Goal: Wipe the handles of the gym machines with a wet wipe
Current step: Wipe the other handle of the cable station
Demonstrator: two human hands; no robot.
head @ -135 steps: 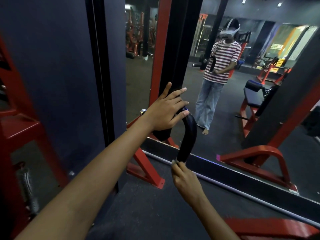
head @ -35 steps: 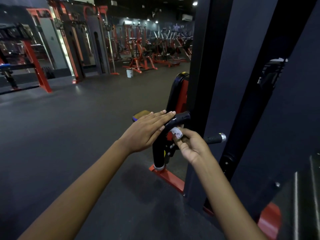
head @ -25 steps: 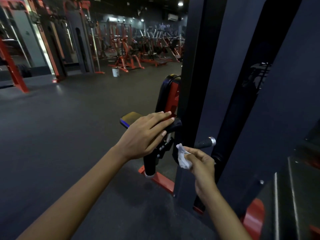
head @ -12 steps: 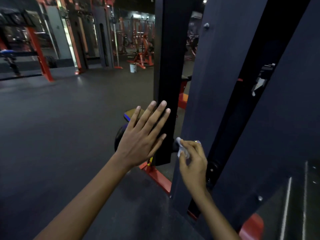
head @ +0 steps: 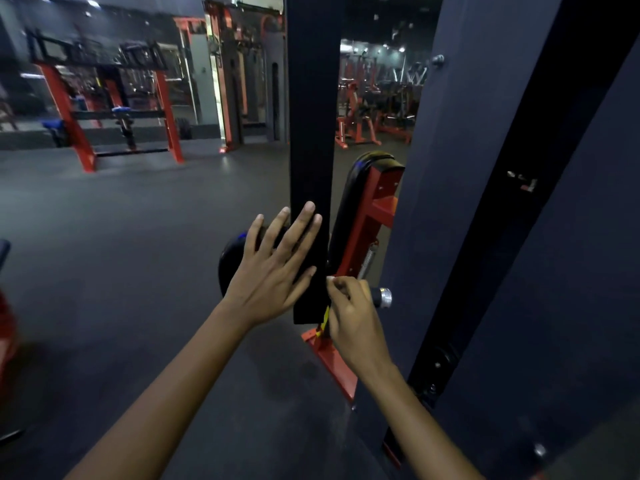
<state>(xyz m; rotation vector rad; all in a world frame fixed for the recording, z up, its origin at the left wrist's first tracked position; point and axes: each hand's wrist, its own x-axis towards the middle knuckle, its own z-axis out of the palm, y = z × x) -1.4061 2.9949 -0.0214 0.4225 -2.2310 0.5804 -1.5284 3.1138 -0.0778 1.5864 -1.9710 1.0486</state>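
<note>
Handle (head: pixel 381 296) is chrome-capped, gripped by right hand (head: pixel 353 315); left hand (head: pixel 273 268) spread flat.

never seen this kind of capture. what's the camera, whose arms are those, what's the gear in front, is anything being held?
One camera only, worn on a person's head, wide-angle, looking forward and down. That is why two bare forearms enter from the bottom edge: they are the wearer's own.

The left hand is open, fingers straight and spread, in front of a black upright post of a gym machine. Whether it touches the post cannot be told.

The right hand is curled beside a short handle with a silver end cap. A speck of white shows at its fingertips, probably the wet wipe, mostly hidden inside the grip.

Behind the post are the machine's red frame and a black pad. The dark floor runs back to more red machines by the far wall.
</note>
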